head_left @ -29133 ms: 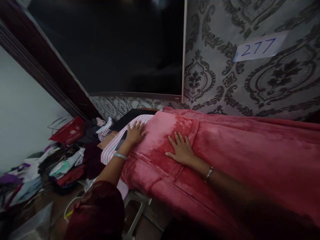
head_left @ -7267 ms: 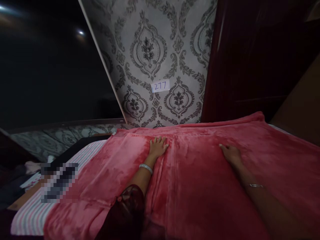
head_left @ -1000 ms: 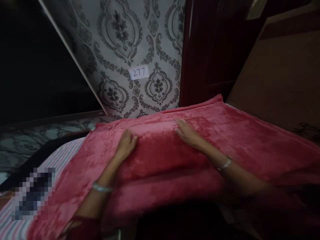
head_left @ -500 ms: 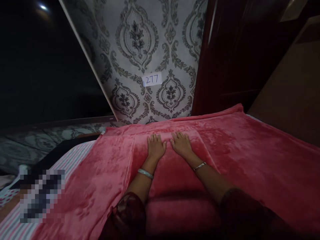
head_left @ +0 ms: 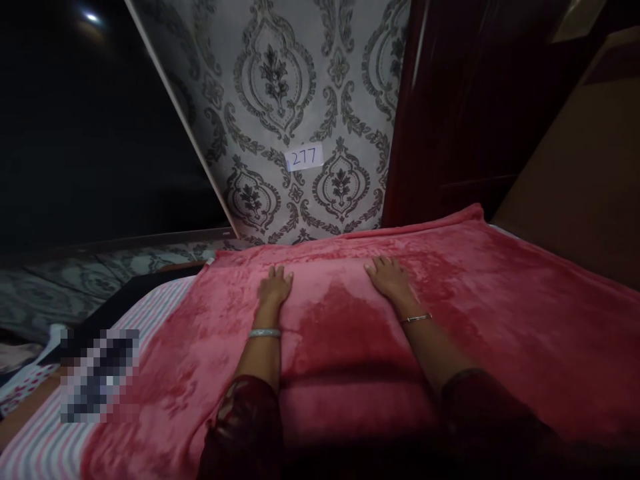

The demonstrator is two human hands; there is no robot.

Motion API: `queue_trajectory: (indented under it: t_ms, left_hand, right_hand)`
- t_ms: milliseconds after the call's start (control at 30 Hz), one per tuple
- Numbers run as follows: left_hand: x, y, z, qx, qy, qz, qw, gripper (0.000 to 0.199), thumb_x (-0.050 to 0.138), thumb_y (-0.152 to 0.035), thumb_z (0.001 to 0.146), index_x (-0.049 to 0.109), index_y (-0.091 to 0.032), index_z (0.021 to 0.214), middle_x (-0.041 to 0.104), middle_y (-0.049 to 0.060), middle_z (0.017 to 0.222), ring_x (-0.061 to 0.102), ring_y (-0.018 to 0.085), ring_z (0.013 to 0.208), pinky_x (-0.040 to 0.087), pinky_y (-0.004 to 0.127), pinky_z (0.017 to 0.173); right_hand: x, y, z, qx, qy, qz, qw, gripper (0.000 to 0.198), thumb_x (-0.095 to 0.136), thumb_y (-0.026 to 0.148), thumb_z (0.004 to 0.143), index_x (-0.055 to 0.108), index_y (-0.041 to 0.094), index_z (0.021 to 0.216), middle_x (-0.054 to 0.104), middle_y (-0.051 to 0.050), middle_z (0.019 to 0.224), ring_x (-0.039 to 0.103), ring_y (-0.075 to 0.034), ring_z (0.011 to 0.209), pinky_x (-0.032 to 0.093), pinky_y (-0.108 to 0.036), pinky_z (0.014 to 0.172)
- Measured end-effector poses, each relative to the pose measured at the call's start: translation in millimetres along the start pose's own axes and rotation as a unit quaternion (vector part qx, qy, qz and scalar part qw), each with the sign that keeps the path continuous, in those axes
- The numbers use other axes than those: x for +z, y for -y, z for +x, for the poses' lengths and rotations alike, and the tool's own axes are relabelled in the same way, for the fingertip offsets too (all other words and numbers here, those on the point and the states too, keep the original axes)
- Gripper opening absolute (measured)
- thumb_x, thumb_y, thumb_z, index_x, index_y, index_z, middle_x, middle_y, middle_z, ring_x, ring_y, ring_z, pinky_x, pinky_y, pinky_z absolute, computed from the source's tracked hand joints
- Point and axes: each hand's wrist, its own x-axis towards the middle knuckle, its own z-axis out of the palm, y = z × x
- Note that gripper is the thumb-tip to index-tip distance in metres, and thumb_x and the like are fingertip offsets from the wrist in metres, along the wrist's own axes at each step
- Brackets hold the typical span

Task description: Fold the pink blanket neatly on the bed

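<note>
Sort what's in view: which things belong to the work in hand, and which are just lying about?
In the work:
left hand, on the plush cloth
right hand, likewise
red-pink plush cloth

Just about:
striped cloth, at left
spotted cloth, far left
277 paper, on the wall
dark screen

The left hand (head_left: 275, 287) lies on the blanket (head_left: 350, 340), on its far half toward the left edge; the right hand (head_left: 391, 279) rests there too, around the blanket's mid-width. A cloth (head_left: 45, 447) extends from under the blanket's left edge, carrying a blurred item (head_left: 100, 377). Behind the blanket are the wall (head_left: 340, 27) with its label (head_left: 305, 157); behind-left, a screen (head_left: 90, 127); behind-right, a panel (head_left: 445, 127); to its right, a box (head_left: 585, 173).
</note>
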Motion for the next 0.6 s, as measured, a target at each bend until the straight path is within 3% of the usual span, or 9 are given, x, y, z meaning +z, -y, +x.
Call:
queue_trajectory:
  t_ms: [67, 200, 367, 467, 600]
  left_hand:
    - [-2.6, 6.9, -3.2, -0.022, -0.003, -0.024, 0.999, 0.064, 0.033, -0.051, 0.1, 0.039, -0.021, 0.156, 0.044, 0.022, 0.156, 0.049, 0.04, 0.137, 0.043, 0.058, 0.107]
    - [-6.9, 15.8, -11.5, -0.037, -0.019, -0.089, 0.995, 0.064, 0.042, -0.043, 0.098, 0.039, -0.013, 0.155, 0.051, 0.027, 0.148, 0.047, 0.041, 0.139, 0.038, 0.058, 0.112]
    - [-15.3, 43.3, -26.3, -0.072, -0.014, -0.229, 0.971, 0.072, 0.06, -0.039, 0.092, 0.039, -0.004, 0.152, 0.048, 0.028, 0.151, 0.05, 0.037, 0.139, 0.041, 0.048, 0.114]
    - [-18.5, 59.8, -42.2, -0.077, -0.004, -0.324, 0.943, 0.077, 0.072, -0.044, 0.086, 0.047, -0.007, 0.148, 0.055, 0.024, 0.147, 0.055, 0.036, 0.134, 0.046, 0.043, 0.11]
    - [-18.8, 71.5, -71.2, -0.077, 0.019, -0.434, 0.898, 0.082, 0.081, -0.049, 0.078, 0.052, -0.009, 0.143, 0.064, 0.023, 0.136, 0.067, 0.035, 0.119, 0.057, 0.039, 0.096]
  right_hand:
    - [-1.7, -6.0, 0.4, 0.02, 0.014, 0.023, 0.999, 0.055, 0.028, 0.046, 0.105, 0.05, 0.018, 0.146, 0.043, -0.015, 0.156, 0.043, -0.033, 0.139, 0.037, -0.05, 0.11]
    - [-6.6, -15.7, -7.1, 0.039, 0.008, 0.061, 0.997, 0.056, 0.036, 0.04, 0.103, 0.046, 0.011, 0.15, 0.043, -0.02, 0.156, 0.047, -0.033, 0.137, 0.039, -0.045, 0.111]
    - [-15.4, -45.4, -29.5, 0.067, 0.011, 0.203, 0.977, 0.062, 0.048, 0.033, 0.096, 0.044, 0.006, 0.152, 0.06, -0.022, 0.139, 0.058, -0.033, 0.128, 0.044, -0.043, 0.108]
    - [-22.6, -62.0, -48.5, 0.076, 0.017, 0.337, 0.938, 0.056, 0.055, 0.035, 0.091, 0.058, 0.007, 0.139, 0.065, -0.019, 0.135, 0.061, -0.033, 0.124, 0.046, -0.043, 0.108]
    - [-35.0, -65.5, -83.5, 0.073, 0.068, 0.497, 0.862, 0.049, 0.064, 0.043, 0.086, 0.067, 0.021, 0.129, 0.071, -0.009, 0.126, 0.066, -0.032, 0.115, 0.051, -0.047, 0.104]
